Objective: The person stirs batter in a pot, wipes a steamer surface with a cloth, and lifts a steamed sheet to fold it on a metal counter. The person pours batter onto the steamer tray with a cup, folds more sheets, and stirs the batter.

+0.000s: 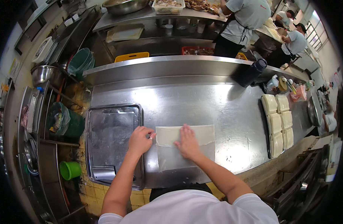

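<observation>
A clear plastic bag (pixel 184 159) lies flat on the steel table in front of me. Its upper half holds a thin, pale, flat filling (pixel 205 135) that I cannot identify. My right hand (pixel 188 143) rests palm down on that filled part, its fingers stretched out. At the bag's upper left edge is my left hand (pixel 141 139), its fingers bent and a small gap showing between thumb and forefinger. Nothing is visible in its grasp.
A dark metal tray (pixel 113 128) lies left of the bag. Pale filled packs (pixel 276 125) stand in two rows at the right. A dark bottle (pixel 251 72) is by the raised back ledge (pixel 167 67). Co-workers (pixel 246 18) stand beyond. Green bins (pixel 68 121) sit at left.
</observation>
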